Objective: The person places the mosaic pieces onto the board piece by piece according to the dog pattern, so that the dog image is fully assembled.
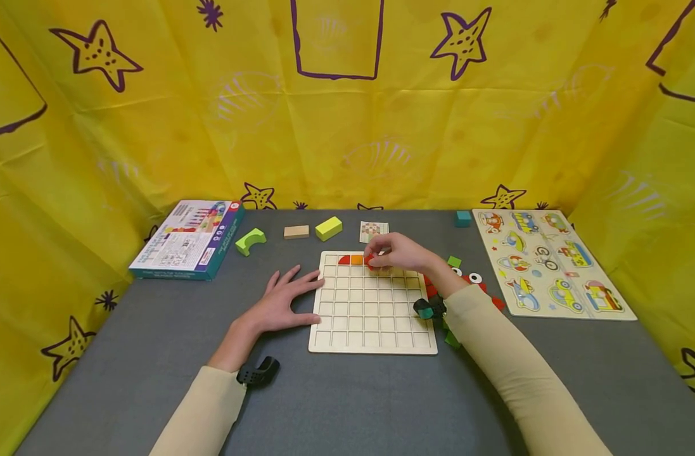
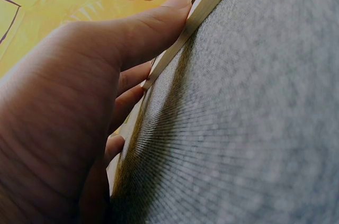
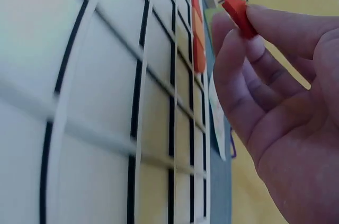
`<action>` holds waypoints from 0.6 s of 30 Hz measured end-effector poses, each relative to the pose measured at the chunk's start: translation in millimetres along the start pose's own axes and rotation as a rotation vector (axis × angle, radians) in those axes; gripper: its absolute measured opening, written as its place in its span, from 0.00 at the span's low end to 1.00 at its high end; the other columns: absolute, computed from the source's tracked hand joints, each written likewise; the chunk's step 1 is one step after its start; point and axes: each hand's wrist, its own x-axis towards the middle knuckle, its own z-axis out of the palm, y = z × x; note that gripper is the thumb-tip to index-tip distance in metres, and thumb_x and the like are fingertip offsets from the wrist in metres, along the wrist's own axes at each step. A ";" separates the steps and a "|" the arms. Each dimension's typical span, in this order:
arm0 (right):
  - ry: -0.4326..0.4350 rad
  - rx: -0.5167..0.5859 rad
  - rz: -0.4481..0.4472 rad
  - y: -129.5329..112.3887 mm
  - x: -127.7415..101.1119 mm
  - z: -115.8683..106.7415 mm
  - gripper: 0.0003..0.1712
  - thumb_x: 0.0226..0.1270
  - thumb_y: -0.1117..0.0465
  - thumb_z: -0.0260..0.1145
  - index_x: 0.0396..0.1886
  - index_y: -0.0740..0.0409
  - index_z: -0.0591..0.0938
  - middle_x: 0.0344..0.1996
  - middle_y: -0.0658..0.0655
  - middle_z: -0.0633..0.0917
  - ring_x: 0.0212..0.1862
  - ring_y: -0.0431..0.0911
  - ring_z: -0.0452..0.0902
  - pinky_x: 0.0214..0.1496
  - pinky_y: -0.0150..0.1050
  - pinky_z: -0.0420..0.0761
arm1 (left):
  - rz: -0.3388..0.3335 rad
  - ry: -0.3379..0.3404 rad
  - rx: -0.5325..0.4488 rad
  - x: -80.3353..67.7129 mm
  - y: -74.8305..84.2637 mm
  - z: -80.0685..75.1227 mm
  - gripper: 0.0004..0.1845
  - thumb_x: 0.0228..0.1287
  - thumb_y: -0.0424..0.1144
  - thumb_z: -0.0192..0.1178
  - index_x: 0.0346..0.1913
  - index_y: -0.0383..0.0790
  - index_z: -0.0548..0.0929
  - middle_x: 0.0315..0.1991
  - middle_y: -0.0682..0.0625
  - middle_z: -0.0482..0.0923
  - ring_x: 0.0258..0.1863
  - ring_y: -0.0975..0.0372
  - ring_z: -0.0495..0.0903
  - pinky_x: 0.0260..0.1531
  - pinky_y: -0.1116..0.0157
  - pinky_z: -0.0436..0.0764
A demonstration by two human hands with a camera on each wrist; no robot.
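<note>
A pale wooden grid board (image 1: pixel 364 310) lies flat on the table. My right hand (image 1: pixel 398 252) is over its far row, pinching a small red piece (image 3: pixel 241 17) between thumb and fingers. In that row sit a red piece with a curved side (image 1: pixel 344 259) and an orange square (image 1: pixel 356 259). At the board's left edge my left hand (image 1: pixel 281 303) rests with spread fingers, its thumb (image 2: pixel 153 25) against the wooden side. Behind the board lies a small patterned card (image 1: pixel 374 230), partly covered by the right hand.
Right of the board, red and green pieces (image 1: pixel 452 339) lie partly under the right forearm. A picture puzzle board (image 1: pixel 552 266) is farther right. Along the back are a green arch block (image 1: pixel 250 241), a wooden block (image 1: pixel 296 232), a yellow block (image 1: pixel 329 228), a teal cube (image 1: pixel 463 219) and a box (image 1: pixel 187 240).
</note>
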 end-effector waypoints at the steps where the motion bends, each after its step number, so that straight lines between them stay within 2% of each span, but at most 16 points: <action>1: 0.009 0.002 0.003 -0.2 2.9 1.7 0.07 0.70 0.67 0.67 0.45 0.65 0.84 0.36 0.58 0.83 0.37 0.55 0.78 0.40 0.43 0.81 | 0.001 -0.001 0.001 0.8 0.2 -0.2 0.45 0.58 0.65 0.67 0.76 0.51 0.70 0.78 0.50 0.59 0.78 0.42 0.42 0.68 0.35 0.31; 5: 0.048 -0.022 0.015 -2.1 14.6 9.7 0.04 0.69 0.66 0.70 0.41 0.61 0.84 0.34 0.55 0.84 0.36 0.51 0.79 0.40 0.41 0.80 | 0.004 -0.005 -0.004 2.7 0.3 -0.9 0.45 0.58 0.66 0.67 0.76 0.52 0.69 0.78 0.51 0.59 0.78 0.43 0.42 0.68 0.35 0.31; 11: 0.052 -0.050 -0.004 -8.7 31.8 24.1 0.04 0.69 0.66 0.70 0.39 0.62 0.84 0.31 0.54 0.85 0.34 0.51 0.79 0.37 0.39 0.79 | 0.013 -0.004 -0.001 1.6 -1.6 -1.4 0.45 0.57 0.66 0.67 0.76 0.52 0.69 0.78 0.53 0.58 0.79 0.43 0.42 0.69 0.35 0.31; 15: 0.061 -0.113 -0.006 -13.3 42.5 33.8 0.04 0.68 0.65 0.70 0.39 0.61 0.84 0.30 0.53 0.85 0.33 0.47 0.79 0.36 0.37 0.79 | 0.016 -0.001 -0.005 0.0 -2.2 -0.8 0.45 0.57 0.66 0.68 0.76 0.53 0.69 0.78 0.53 0.58 0.79 0.44 0.42 0.69 0.36 0.31; 18: 0.063 -0.163 0.000 -16.2 49.1 40.6 0.04 0.68 0.65 0.70 0.39 0.60 0.84 0.31 0.52 0.85 0.34 0.44 0.79 0.39 0.35 0.78 | 0.014 -0.002 -0.010 -0.4 -2.2 0.0 0.45 0.57 0.67 0.67 0.76 0.54 0.69 0.78 0.54 0.58 0.79 0.44 0.42 0.69 0.36 0.31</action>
